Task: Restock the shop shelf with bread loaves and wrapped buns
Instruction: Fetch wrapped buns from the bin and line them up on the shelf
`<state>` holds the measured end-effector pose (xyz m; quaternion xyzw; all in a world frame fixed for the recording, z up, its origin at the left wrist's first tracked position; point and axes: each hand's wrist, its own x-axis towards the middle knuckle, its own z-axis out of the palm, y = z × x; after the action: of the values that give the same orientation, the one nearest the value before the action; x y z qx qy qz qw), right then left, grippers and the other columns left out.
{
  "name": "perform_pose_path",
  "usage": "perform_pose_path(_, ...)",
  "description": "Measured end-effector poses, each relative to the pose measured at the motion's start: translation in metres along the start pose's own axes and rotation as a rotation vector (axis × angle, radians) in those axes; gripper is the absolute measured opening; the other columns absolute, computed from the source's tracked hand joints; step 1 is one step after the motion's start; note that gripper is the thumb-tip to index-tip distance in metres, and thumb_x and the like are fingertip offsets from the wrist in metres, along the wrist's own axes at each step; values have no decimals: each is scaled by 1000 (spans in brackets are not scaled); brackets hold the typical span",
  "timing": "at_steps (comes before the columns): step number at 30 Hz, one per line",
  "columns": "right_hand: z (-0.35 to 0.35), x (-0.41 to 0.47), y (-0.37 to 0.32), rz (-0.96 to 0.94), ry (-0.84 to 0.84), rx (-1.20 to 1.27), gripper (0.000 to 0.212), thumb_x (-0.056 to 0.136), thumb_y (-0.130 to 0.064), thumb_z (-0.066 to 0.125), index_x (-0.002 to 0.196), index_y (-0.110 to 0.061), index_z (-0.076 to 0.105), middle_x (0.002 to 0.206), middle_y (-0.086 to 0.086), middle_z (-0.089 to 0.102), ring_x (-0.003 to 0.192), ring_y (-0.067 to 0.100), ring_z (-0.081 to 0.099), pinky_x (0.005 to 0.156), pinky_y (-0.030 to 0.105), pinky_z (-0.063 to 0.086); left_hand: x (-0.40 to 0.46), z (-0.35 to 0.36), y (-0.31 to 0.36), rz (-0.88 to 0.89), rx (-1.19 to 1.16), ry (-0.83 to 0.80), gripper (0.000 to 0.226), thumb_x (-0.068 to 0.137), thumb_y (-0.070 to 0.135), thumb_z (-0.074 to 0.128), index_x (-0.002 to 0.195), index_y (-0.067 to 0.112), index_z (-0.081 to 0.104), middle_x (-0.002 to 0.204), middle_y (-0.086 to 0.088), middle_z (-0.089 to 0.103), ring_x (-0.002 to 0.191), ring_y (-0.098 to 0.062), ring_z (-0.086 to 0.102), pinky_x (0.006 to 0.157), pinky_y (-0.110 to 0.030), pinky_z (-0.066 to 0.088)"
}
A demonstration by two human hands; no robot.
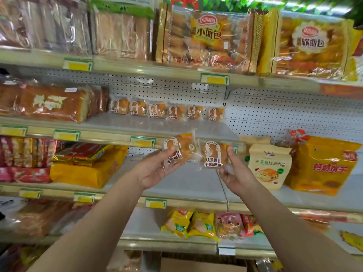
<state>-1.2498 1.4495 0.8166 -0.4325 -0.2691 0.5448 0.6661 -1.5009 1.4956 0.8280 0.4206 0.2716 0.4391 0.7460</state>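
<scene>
Shelf behind; hands hold 2 buns.

A tall cream paper pouch printed with a layered cake picture stands on the third shelf; just right of it sits a large yellow plastic biscuit bag with red lettering; on the lowest shelf lie small yellow snack packets with green labels; green-edged yellow price tags line the shelf fronts.

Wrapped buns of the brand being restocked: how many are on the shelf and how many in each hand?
Row of wrapped buns at the shelf's back: 6
Bun in left hand: 1
Bun in right hand: 1
Total: 8
</scene>
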Motion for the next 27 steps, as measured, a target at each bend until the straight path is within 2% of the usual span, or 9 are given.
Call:
perform_pose_path(4,21,6,-10,-59,33,19,34,89,-44,70,115,-21,69,87,-2,77,65,8,69,50,17,53,14,6,22,20,72,14,88,70,8,80,148,5,39,126,-13,69,109,-33,70,99,-50,54)
perform_pose_path(7,33,15,-14,-97,73,-12,41,88,-46,72,119,-18,70,102,2,77,71,10,71,55,21,56,26,5,38,54,34,2,115,65,2,82,158,10,15,130,-13,65,103,-32,73,89,-42,60)
perform_pose_path(10,42,24,-17,-145,136,24,58,77,-45,79,125,-15,67,116,6,74,80,16,75,59,25,57,35,1,50,67,60,29,107,71,3,80,158,9,18,126,-9,62,96,-29,75,82,-34,62)
perform_pose_path(14,53,30,-22,-193,183,69,54,75,-38,83,120,-13,66,117,7,73,96,22,72,62,25,58,55,-16,67,56,113,37,58,81,8,78,129,11,46,111,-8,72,92,-24,76,67,-26,62)
perform_pose_path(16,58,31,-25,-219,183,95,40,79,-32,81,112,-13,67,115,7,74,100,22,72,61,23,58,64,-19,77,81,111,48,82,74,10,83,145,9,41,126,-9,68,96,-22,75,77,-28,62)
perform_pose_path(19,64,34,-33,-235,169,109,31,83,-24,79,109,-10,70,114,8,75,103,21,72,63,22,59,72,-13,90,105,131,34,118,63,12,85,159,15,16,147,-7,52,90,-15,75,112,-43,44)
perform_pose_path(22,64,40,-40,-221,160,118,27,81,-19,80,105,-10,70,116,7,74,100,21,72,65,25,60,84,-3,98,132,99,14,127,56,9,84,160,24,13,159,-10,37,108,-21,67,107,-42,49)
perform_pose_path(25,60,53,-50,-206,179,109,59,71,-22,83,125,-9,64,117,5,71,103,24,71,64,28,60,104,4,103,115,168,30,128,54,11,85,160,24,14,160,-11,35,112,-23,63,111,-46,45)
perform_pose_path(27,55,64,-58,-197,179,104,57,73,-22,81,125,-9,62,111,5,73,91,24,75,64,30,60,121,7,104,112,222,37,123,59,10,86,160,23,16,160,-10,35,132,-26,51,109,-46,47)
